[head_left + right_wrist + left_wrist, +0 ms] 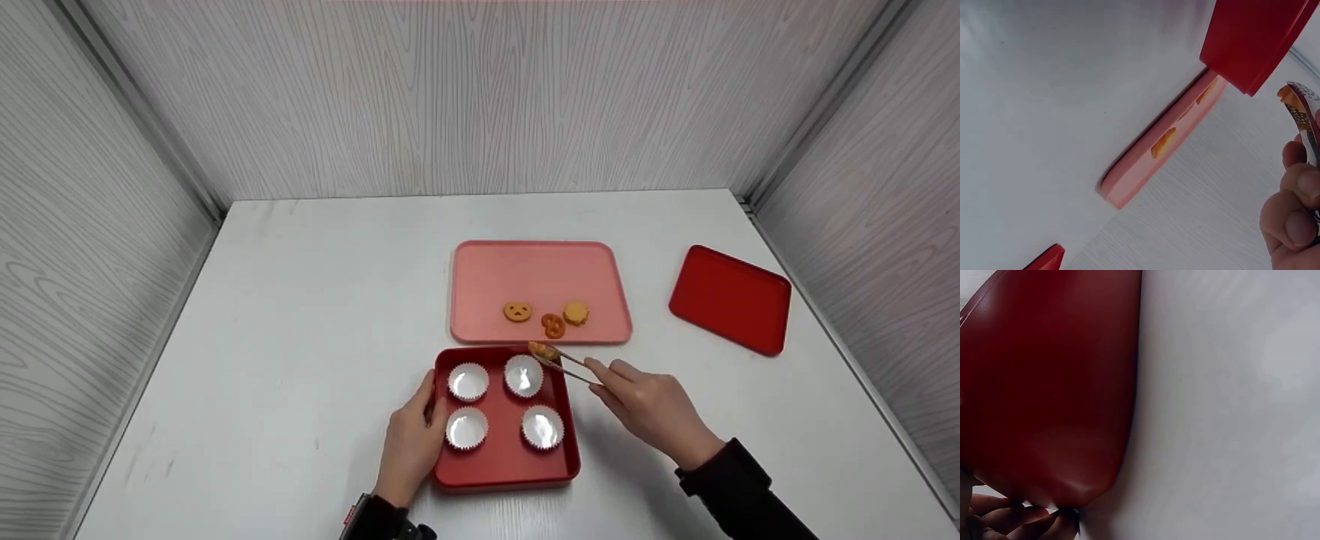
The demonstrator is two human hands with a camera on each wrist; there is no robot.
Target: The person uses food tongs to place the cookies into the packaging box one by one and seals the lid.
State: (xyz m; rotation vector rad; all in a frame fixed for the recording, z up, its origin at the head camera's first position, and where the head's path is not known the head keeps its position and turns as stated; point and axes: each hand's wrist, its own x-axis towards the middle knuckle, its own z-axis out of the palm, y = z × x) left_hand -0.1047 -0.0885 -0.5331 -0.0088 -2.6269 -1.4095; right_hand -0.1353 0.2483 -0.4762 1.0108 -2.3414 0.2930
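Note:
A deep red rectangular box (495, 465) holds several white fluted paper cups, among them an upper right cup (523, 376). My left hand (411, 442) grips the box's left side; in the left wrist view some fingertips (1027, 520) show past the box's corner. My right hand (660, 412) holds small metal tongs (574, 367) with perforated tips. Pinched between the tips is a small golden-brown piece of food (541, 350), above the box's upper right corner. In the right wrist view the tongs (1304, 112) and food piece (1292, 98) appear at the right edge.
Behind the box lies a pink tray (525, 270) with a smiley-shaped piece (517, 311), a pretzel (553, 325) and a round cookie (576, 313). A flat red tray (731, 300) lies at the right. Pale wood-grain panels (480, 97) bound the white table.

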